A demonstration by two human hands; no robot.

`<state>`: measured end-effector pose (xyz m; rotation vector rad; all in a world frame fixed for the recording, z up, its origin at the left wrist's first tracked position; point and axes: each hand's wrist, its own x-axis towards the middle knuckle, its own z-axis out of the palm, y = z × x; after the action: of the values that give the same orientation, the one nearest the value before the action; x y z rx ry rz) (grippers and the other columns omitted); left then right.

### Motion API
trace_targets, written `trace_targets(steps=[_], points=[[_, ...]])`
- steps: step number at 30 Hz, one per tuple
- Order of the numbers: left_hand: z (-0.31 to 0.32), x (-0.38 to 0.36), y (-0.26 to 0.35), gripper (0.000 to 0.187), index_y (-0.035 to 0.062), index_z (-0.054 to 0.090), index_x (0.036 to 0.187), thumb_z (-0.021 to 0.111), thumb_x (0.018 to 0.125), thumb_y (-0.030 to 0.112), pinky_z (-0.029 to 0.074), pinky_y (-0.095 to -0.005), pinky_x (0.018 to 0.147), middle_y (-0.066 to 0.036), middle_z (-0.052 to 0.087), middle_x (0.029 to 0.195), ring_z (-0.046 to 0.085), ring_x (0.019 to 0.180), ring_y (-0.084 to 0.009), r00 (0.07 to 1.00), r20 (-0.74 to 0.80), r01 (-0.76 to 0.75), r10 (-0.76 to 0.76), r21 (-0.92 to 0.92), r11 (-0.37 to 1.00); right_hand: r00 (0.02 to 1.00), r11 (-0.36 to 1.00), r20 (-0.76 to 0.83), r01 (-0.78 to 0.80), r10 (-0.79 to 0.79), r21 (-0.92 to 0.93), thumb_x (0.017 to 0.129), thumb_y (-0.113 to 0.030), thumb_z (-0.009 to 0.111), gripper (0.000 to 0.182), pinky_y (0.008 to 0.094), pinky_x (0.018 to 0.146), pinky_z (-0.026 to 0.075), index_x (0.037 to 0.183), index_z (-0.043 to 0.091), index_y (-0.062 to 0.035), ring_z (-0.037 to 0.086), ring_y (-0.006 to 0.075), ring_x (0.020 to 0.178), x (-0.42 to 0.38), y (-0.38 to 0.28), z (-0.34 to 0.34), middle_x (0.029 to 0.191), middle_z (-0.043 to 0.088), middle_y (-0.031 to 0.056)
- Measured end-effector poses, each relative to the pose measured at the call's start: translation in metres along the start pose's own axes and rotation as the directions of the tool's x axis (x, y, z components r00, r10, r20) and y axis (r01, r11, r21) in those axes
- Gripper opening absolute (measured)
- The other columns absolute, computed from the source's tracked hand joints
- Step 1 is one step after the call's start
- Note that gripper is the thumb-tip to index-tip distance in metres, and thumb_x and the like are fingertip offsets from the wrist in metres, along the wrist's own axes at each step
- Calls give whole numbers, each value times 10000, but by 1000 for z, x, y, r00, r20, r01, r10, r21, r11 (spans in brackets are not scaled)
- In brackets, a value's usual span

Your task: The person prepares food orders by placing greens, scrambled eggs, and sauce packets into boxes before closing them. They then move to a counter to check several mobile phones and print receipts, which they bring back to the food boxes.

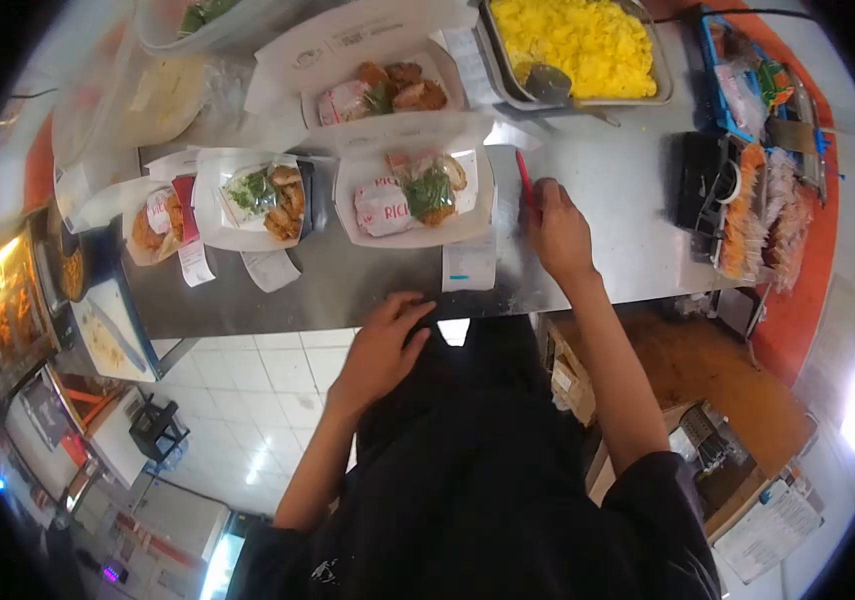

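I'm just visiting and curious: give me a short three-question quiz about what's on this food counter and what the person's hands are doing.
1. True or false: the right hand holds a red pen over a paper slip.
2. What fills the metal tray at the far edge?
A. yellow rice
B. soup
C. bread rolls
3. Fill in: the left hand rests at the near edge of the steel ____.

Key
1. True
2. A
3. counter; the open meal box with chicken, greens and a wrapped packet lies beyond it.
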<state>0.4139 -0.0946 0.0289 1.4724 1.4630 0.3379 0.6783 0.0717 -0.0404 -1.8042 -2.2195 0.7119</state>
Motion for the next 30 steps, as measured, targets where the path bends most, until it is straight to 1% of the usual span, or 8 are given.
trace_targets(steps=[11, 13, 20, 21, 22, 26, 29, 30], points=[[95, -54, 5, 439, 84, 550, 1460, 572, 1057, 257, 377, -425, 1180, -170, 489, 1494, 477, 1398, -359, 949, 198, 272, -246, -119, 955, 972, 980, 164, 151, -171, 128, 926, -55, 617, 228, 478, 762, 585, 1151, 642, -34, 693, 410, 877, -35, 43, -27, 1062, 664, 197], [110, -86, -15, 489, 80, 503, 1504, 551, 1072, 304, 330, -409, 1209, -183, 483, 1511, 446, 1428, -347, 958, 133, 286, -255, -335, 898, 973, 976, 158, 144, -170, 164, 921, -41, 617, 242, 473, 779, 582, 1161, 644, -24, 687, 406, 903, -44, 47, -30, 1064, 663, 195], [137, -186, -117, 766, 82, 196, 1653, 302, 1094, 596, 235, -411, 1250, -179, 285, 1676, 264, 1550, -289, 792, 430, 608, -433, -503, 614, 988, 975, 74, 121, -137, 185, 890, 19, 614, 325, 484, 846, 540, 1213, 618, -15, 639, 419, 980, -74, 45, -23, 1055, 650, 205], [117, -182, -93, 848, 122, 121, 1670, 326, 1058, 672, 311, -448, 1212, -177, 320, 1659, 316, 1519, -292, 621, 608, 782, -495, -521, 341, 990, 978, 103, 80, -101, 193, 883, 27, 614, 336, 488, 853, 532, 1216, 615, -16, 630, 424, 987, -78, 41, -22, 1060, 646, 209], [105, -188, -96, 906, 194, 54, 1680, 320, 1016, 750, 370, -495, 1164, -150, 324, 1661, 357, 1491, -299, 534, 701, 846, -473, -447, 292, 991, 978, 96, 76, -96, 196, 878, 29, 614, 339, 491, 855, 528, 1214, 615, -16, 624, 428, 992, -83, 37, -19, 1077, 637, 211], [159, -256, -189, 853, 262, -40, 1673, 371, 1047, 670, 337, -602, 1175, -129, 331, 1660, 381, 1480, -308, 606, 707, 794, -364, -569, 216, 995, 985, 69, 67, -79, 162, 864, 38, 617, 345, 494, 864, 517, 1205, 616, -17, 604, 438, 1022, -88, 20, -13, 1128, 599, 212], [149, -247, -201, 860, 208, 8, 1677, 464, 1057, 593, 400, -517, 1152, -92, 416, 1618, 460, 1425, -275, 563, 755, 804, -336, -595, 7, 997, 989, 68, 16, -26, 144, 852, 46, 628, 350, 492, 865, 515, 1197, 610, -13, 599, 432, 1037, -86, 8, -10, 1132, 576, 202], [132, -241, -182, 774, 179, 129, 1664, 421, 1073, 584, 406, -489, 1152, -86, 476, 1572, 495, 1392, -275, 642, 661, 766, -388, -569, 300, 997, 990, 79, -12, 1, 140, 847, 50, 633, 353, 492, 865, 514, 1194, 606, -10, 599, 429, 1039, -88, 6, -9, 1130, 570, 198]])
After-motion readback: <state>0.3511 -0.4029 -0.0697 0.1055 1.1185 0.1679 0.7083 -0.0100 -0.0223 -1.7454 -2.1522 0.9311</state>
